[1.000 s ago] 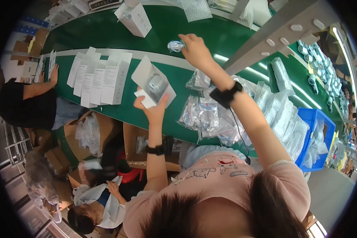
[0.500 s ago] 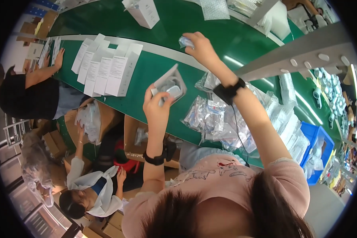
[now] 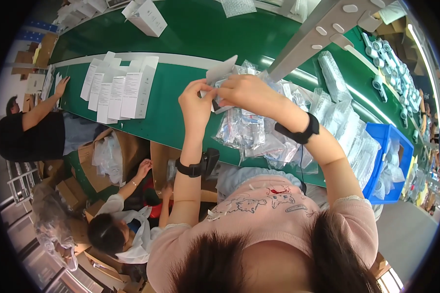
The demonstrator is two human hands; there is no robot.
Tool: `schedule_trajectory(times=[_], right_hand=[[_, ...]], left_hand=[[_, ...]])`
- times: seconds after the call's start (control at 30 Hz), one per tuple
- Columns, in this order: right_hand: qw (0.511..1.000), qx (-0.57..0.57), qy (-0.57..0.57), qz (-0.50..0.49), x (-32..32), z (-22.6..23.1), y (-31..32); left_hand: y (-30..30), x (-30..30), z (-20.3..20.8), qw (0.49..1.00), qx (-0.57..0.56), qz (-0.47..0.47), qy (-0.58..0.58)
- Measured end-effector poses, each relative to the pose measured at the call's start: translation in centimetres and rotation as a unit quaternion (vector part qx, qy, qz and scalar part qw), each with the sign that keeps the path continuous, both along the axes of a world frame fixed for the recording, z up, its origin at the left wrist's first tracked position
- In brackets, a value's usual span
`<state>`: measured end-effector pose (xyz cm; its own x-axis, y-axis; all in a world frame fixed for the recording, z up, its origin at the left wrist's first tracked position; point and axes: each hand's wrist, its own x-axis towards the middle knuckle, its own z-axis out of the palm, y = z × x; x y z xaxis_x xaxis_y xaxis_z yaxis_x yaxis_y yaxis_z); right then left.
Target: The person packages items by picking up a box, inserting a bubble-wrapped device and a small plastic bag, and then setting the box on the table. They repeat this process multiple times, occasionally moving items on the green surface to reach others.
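Observation:
Both hands meet over a small white carton (image 3: 222, 70) above the green table, its flap standing up behind the fingers. My left hand (image 3: 194, 101) grips the carton's left side with fingers bent. Reaching across from the right, my right hand (image 3: 249, 94) lies over the carton's top, its fingers closed and touching near my left fingertips. What those right fingers hold, if anything, is hidden, as are most of the carton's body and its contents. Right under my right hand lies a pile of clear plastic bags (image 3: 249, 131) with small parts inside.
White printed cartons (image 3: 116, 95) stand in rows on the left; another open carton (image 3: 149, 20) stands farther back. A grey metal post (image 3: 303, 41) rises beyond my right hand. Bubble-wrapped packs (image 3: 344, 127) and a blue bin (image 3: 388, 161) are on the right. Two people work at the left.
My right hand has come down and left from over the back of the table to the carton. The bagged piece it held is now out of sight. The carton has moved slightly right and away.

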<state>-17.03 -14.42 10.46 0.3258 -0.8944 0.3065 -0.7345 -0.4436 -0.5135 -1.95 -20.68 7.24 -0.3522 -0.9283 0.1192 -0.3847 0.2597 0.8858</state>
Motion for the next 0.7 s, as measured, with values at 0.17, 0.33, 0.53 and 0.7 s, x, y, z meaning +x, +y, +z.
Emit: schedule_trajectory(times=[0.17,0.33,0.53,0.7], right_hand=[[0.999,0.019,-0.021,0.017,2.1,-1.2,0.0],[0.987,-0.112,0.112,0.024,1.7,-1.9,0.6],[0.996,-0.079,0.014,-0.024,1.8,-4.4,1.0],[0.922,0.08,-0.358,-0.126,0.9,-7.3,-0.3]], left_hand=[[-0.4,1.5,-0.5,1.0,0.02,0.024,0.001],[-0.3,2.1,-1.0,0.998,0.029,0.049,-0.001],[-0.2,2.6,-1.6,0.997,0.015,0.053,0.054],[-1.0,2.2,-2.7,0.991,0.051,0.016,0.123]])
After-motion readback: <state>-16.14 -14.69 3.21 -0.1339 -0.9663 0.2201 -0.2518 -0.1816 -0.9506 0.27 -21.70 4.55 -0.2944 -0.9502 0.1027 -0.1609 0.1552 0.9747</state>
